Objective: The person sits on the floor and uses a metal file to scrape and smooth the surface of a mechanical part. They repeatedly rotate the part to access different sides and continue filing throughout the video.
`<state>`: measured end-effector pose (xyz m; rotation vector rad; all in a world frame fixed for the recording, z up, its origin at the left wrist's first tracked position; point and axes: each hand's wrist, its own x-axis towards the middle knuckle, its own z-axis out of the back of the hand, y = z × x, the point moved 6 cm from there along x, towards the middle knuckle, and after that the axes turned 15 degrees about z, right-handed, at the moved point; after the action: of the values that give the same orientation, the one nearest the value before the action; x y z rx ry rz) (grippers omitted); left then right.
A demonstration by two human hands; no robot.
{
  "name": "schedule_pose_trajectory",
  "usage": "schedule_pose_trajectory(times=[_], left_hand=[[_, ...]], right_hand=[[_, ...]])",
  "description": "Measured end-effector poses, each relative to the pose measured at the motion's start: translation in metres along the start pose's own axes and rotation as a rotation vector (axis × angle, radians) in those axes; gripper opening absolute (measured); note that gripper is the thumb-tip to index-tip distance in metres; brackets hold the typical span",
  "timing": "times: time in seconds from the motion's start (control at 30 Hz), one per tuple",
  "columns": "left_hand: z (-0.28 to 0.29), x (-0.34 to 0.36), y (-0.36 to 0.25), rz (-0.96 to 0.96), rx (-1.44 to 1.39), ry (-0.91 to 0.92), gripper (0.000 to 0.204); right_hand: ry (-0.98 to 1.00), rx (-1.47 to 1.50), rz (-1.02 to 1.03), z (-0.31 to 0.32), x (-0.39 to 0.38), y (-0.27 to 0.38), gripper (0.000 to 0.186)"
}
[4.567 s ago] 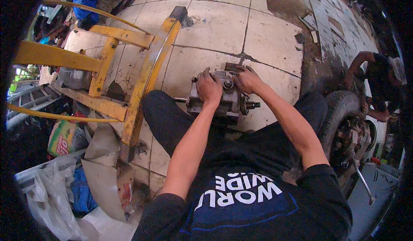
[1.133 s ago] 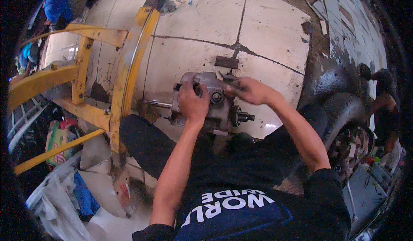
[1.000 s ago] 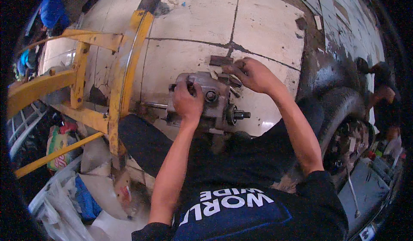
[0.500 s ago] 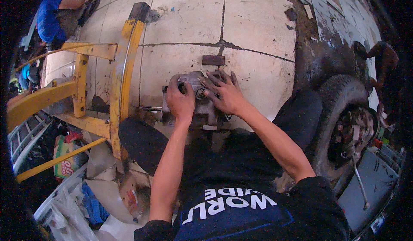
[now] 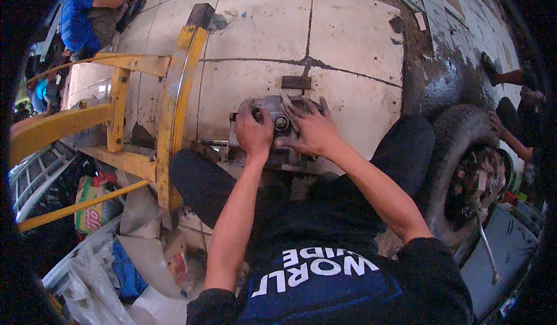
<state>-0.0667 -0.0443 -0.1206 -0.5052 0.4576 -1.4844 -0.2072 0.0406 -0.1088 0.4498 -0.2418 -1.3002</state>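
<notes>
A greasy grey metal housing point(image 5: 270, 102) rests on the tiled floor between my bent knees, with a round bolt-like fitting point(image 5: 282, 123) on its upper face. Curled around the housing's left side is my left hand point(image 5: 253, 132); its thumb and fingers are bent in, and their tips are partly hidden. My right hand point(image 5: 316, 132) lies over the right part of the housing, fingers spread and darkened with grime. Just beyond the housing, a small dark rectangular block point(image 5: 296, 82) sits on the tiles.
A yellow metal frame point(image 5: 180, 110) stands close on my left. To my right is a tyre point(image 5: 458, 128) on a wheel, with a bent metal bar point(image 5: 486, 244) against it. Someone in blue point(image 5: 81, 17) crouches far left; another person's arm point(image 5: 513, 139) reaches toward the tyre.
My view has shifted slightly, moving the scene rightward. My right hand's thumb has slid nearer to me, away from the round fitting. At far right, another person's arm now reaches to the tyre.
</notes>
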Motion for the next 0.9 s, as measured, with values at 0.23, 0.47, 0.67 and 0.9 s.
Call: schedule_pose_trajectory(times=[0.23,0.47,0.67,0.9], left_hand=[[-0.003,-0.002,0.007,-0.010,0.032,0.002,0.041],[-0.001,0.000,0.007,-0.042,0.006,-0.020,0.040],[0.000,-0.003,0.001,-0.029,0.030,0.013,0.034],[-0.003,0.000,0.005,-0.005,-0.002,0.017,0.035]], right_hand=[[0.104,0.056,0.044,0.009,-0.009,0.005,0.109],[0.171,0.034,0.072,0.001,-0.004,0.000,0.112],[0.146,0.083,0.052,-0.012,0.004,-0.010,0.111],[0.135,0.104,0.007,-0.005,0.018,-0.006,0.110]])
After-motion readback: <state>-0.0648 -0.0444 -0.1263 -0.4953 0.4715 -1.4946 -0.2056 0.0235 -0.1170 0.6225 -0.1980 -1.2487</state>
